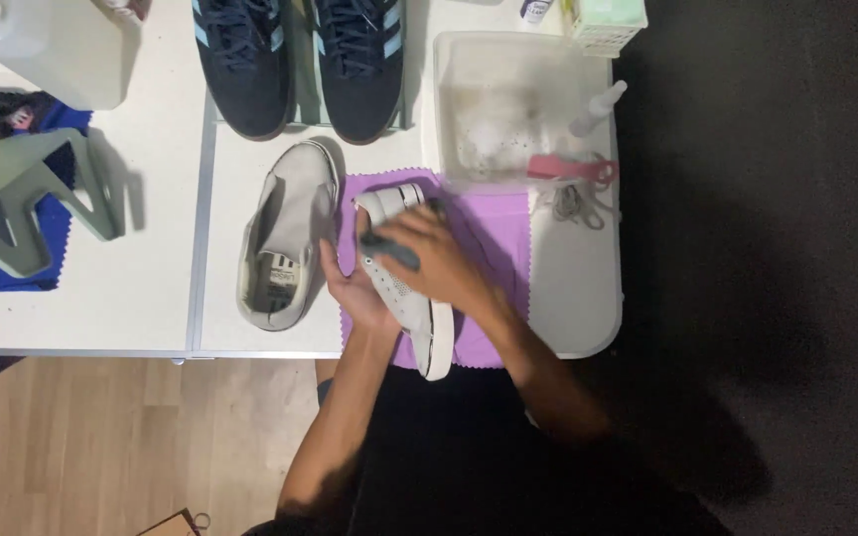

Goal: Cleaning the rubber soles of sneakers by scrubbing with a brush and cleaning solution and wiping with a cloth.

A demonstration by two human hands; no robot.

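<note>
Head view, looking straight down on a white table (131,298), and both hands are busy on one white sneaker (419,318). It lies on its side on a purple cloth (494,238), toe toward the basin, heel and sole hanging at the near table edge. The left hand (355,288) cups the shoe from the left, fingers curled under its side, steadying it. The right hand (439,260) lies over the upper, fingers closed around a dark brush (389,248) whose tip pokes out toward the left, pressed against the shoe.

Just to the left, the second white sneaker (285,238) rests opening-up, touching the cloth's edge. Behind it, a pair of dark navy sneakers (300,60) stands side by side. To the right, a clear plastic basin (518,99) holds sudsy water, with a small spray bottle (598,107) and a pink brush (568,167) at its corner, and loose grey laces (573,203) just in front. Far left: a grey-green shoe stand (27,194) on a blue cloth (2,268).
</note>
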